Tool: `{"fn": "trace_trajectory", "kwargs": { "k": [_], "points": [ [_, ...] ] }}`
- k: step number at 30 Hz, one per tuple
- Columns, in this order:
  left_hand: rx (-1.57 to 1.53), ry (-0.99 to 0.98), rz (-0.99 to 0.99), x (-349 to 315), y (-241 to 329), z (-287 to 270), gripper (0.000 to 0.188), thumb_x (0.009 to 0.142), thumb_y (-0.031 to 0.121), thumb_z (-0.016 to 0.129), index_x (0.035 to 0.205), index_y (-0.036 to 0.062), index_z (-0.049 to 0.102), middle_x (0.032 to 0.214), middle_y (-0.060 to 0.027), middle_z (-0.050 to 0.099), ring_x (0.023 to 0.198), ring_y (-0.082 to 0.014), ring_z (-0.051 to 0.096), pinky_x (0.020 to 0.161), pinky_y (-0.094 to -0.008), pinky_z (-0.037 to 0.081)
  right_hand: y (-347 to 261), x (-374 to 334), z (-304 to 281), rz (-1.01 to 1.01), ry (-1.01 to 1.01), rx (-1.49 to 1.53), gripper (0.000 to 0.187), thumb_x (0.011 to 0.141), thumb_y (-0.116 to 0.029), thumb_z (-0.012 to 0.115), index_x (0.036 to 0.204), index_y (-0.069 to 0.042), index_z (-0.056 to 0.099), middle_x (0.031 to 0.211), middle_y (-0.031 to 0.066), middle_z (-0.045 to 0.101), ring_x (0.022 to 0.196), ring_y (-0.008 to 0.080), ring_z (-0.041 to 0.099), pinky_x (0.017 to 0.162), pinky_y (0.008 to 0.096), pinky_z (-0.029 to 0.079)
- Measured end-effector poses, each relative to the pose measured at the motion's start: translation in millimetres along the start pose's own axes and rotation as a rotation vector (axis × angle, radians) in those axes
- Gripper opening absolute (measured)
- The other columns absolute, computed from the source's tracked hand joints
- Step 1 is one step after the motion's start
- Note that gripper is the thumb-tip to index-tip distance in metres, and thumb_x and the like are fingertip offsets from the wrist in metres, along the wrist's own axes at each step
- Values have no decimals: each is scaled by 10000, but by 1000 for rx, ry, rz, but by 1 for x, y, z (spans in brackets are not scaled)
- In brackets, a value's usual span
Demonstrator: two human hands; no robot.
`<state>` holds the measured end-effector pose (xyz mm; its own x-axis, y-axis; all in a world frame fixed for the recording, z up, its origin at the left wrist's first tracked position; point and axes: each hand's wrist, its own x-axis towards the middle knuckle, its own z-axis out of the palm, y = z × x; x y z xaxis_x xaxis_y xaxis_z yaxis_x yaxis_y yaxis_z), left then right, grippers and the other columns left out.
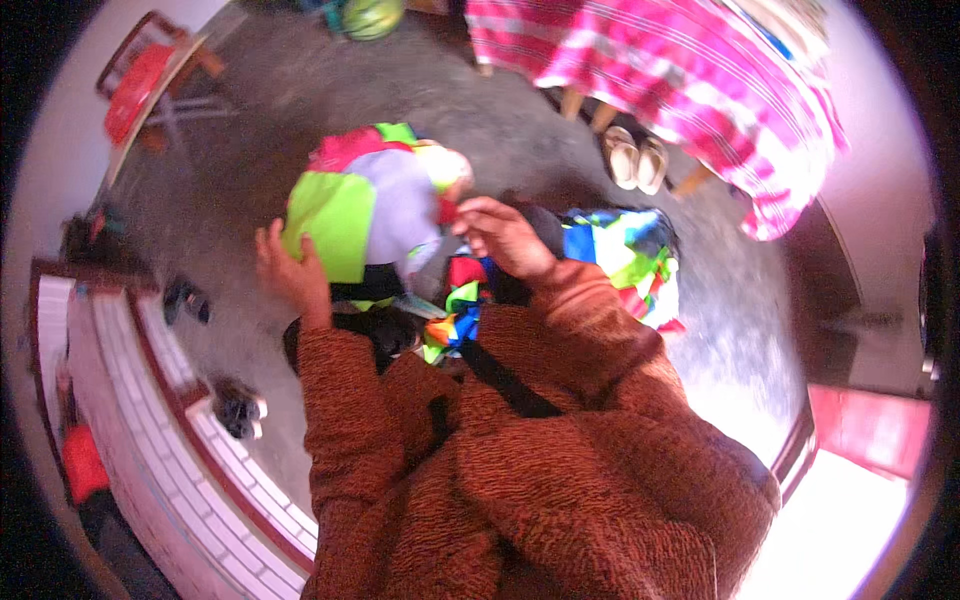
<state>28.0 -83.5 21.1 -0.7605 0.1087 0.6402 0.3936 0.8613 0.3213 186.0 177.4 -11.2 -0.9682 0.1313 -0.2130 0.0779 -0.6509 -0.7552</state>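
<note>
A puffy patchwork cloth bundle [345,215], in lime green, grey, red and black, sits on the floor in front of me. My left hand [288,268] rests against its left side, fingers spread on the lime green patch. At the bundle's right edge, my right hand [505,235] has thumb and fingers drawn together by a small red patch; blur hides what is pinched. Small multicoloured cloth pieces [458,312] lie between my forearms. Right of my right hand is a second heap of bright cloth [625,260], partly behind my sleeve.
A table with a pink striped cloth [650,55] stands far right, pale slippers [636,160] beside its legs. Far left is a chair with a red item [138,92]. Dark shoes [238,408] lie near a white-slatted bed frame [160,400]. A green round object [372,16] sits at the back.
</note>
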Motion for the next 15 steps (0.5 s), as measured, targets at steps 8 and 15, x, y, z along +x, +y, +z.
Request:
{"fn": "trace_trajectory", "kwargs": {
  "k": [8,15],
  "points": [
    [151,-421,262,-9,42,57,500,868,415,446,1314,196,392,1375,-109,360,1269,-323,315,948,-586,261,-7,-6,-5,-79,-24,128,141,879,-148,556,989,-60,544,794,52,618,557,69,508,496,200,418],
    [225,-384,247,-17,42,55,487,880,417,411,1317,202,392,1369,-104,371,1271,-314,323,950,-583,269,-43,-22,-26,-214,46,227,103,879,-113,530,965,-70,567,778,69,628,526,81,493,484,210,389]
  ]
}}
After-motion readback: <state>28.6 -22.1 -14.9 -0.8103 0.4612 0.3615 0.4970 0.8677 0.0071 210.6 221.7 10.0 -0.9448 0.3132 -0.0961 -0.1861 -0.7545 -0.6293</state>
